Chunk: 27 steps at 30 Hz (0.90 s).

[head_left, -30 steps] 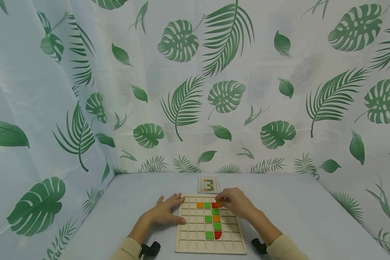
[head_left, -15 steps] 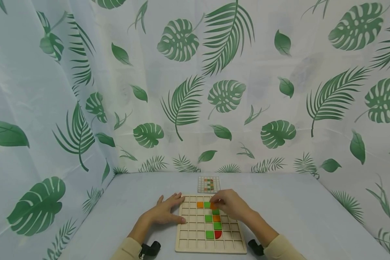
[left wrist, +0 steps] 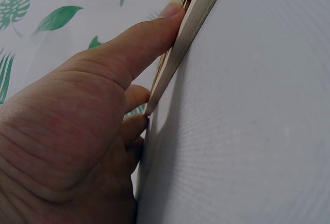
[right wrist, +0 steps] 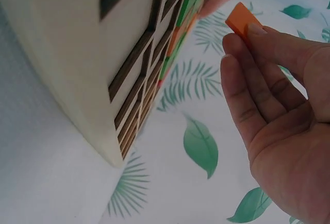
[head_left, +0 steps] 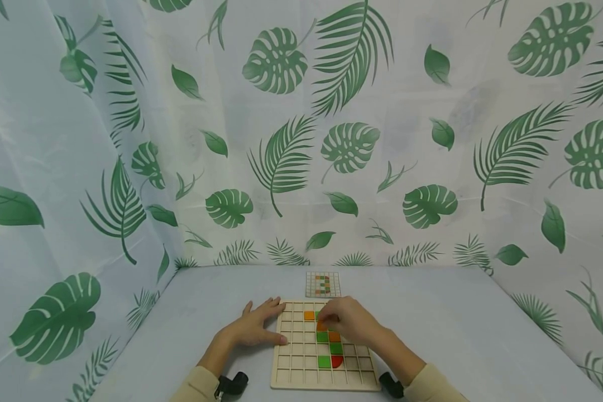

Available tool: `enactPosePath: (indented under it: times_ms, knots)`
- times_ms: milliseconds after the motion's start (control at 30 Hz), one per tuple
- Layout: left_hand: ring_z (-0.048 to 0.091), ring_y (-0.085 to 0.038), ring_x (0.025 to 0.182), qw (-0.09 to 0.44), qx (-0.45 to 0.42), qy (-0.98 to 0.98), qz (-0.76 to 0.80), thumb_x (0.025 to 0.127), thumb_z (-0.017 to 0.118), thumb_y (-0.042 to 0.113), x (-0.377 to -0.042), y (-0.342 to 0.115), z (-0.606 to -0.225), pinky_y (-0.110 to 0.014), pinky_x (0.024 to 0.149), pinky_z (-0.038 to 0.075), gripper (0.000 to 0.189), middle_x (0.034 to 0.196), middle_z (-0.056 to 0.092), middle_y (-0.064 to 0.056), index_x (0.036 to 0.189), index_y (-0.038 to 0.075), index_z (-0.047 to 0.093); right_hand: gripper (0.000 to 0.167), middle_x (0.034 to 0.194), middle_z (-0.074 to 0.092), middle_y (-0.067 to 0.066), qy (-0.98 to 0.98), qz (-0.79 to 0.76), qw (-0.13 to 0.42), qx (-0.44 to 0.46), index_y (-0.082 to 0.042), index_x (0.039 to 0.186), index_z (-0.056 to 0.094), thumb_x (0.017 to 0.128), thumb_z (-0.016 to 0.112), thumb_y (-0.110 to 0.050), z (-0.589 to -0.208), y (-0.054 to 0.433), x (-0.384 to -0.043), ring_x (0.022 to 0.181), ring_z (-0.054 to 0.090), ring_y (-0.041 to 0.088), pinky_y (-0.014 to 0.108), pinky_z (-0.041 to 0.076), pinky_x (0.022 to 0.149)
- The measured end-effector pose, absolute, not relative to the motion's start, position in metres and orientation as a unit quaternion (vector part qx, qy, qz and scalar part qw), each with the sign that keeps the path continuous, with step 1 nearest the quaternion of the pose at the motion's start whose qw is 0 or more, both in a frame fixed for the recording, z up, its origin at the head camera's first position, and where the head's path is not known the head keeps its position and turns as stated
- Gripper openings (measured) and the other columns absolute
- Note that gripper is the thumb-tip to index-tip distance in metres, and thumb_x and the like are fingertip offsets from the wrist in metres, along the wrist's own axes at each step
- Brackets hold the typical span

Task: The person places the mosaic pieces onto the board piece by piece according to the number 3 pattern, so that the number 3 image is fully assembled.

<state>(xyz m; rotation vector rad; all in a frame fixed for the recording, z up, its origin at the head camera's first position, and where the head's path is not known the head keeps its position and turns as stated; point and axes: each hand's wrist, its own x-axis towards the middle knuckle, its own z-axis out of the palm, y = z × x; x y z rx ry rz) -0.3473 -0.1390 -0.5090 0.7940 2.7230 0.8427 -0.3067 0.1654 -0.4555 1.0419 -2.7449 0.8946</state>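
My right hand (head_left: 354, 321) pinches an orange tile (right wrist: 241, 20) between thumb and fingers. In the head view it hovers over the upper middle of the wooden grid board (head_left: 293, 379), hiding some cells. The right wrist view shows the tile apart from the board. My left hand (head_left: 251, 328) rests on the board's left edge, fingers spread, with the thumb (left wrist: 154, 33) on the rim. On the board sit an orange tile (head_left: 309, 316), green tiles such as the lower one (head_left: 324, 362), another orange tile (head_left: 334, 336) and a red rounded tile (head_left: 337, 362).
A small pattern card (head_left: 323, 285) with a coloured grid lies behind the board. The white table (head_left: 432, 312) extends on both sides. A leaf-printed curtain (head_left: 301, 167) hangs at the back and sides. Black wrist cameras (head_left: 233, 384) sit at the sleeves.
My right hand has moved left and slightly nearer with the orange tile, from the red tile in the top row to the column left of it. My left hand stays in place.
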Motion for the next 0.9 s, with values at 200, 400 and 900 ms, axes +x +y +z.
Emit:
enactPosePath:
  times_ms: [200, 400, 900]
  knots:
    - [0.018, -0.035, 0.162, 0.091, 0.267, 0.917, 0.283, 0.084, 0.078, 0.062, -0.348, -0.139, -0.509, -0.071, 0.126, -0.006, 0.097, 0.172, 0.029, -0.008, 0.161, 0.016, 0.041, 0.017, 0.102, 0.079, -0.007, -0.889, 0.297, 0.014, 0.347, -0.01, 0.103, 0.083, 0.092, 0.075, 0.0, -0.452, 0.16, -0.303, 0.094, 0.07, 0.004, 0.02, 0.06, 0.082]
    - [0.019, -0.035, 0.162, 0.089, 0.27, 0.917, 0.281, 0.084, 0.078, 0.062, -0.348, -0.138, -0.509, -0.071, 0.125, -0.006, 0.096, 0.172, 0.029, -0.008, 0.161, 0.017, 0.041, 0.016, 0.099, 0.079, -0.007, -0.875, 0.306, -0.006, 0.376, -0.009, 0.102, 0.083, 0.09, 0.077, -0.001, -0.453, 0.155, -0.3, 0.09, 0.07, 0.002, 0.019, 0.06, 0.079]
    - [0.018, -0.035, 0.162, 0.094, 0.265, 0.917, 0.283, 0.085, 0.079, 0.06, -0.347, -0.138, -0.508, -0.07, 0.126, -0.006, 0.096, 0.172, 0.028, -0.008, 0.161, 0.017, 0.041, 0.017, 0.094, 0.078, -0.013, -0.864, 0.29, -0.088, 0.402, -0.013, 0.103, 0.083, 0.09, 0.079, -0.003, -0.455, 0.145, -0.293, 0.079, 0.066, -0.006, 0.015, 0.058, 0.073]
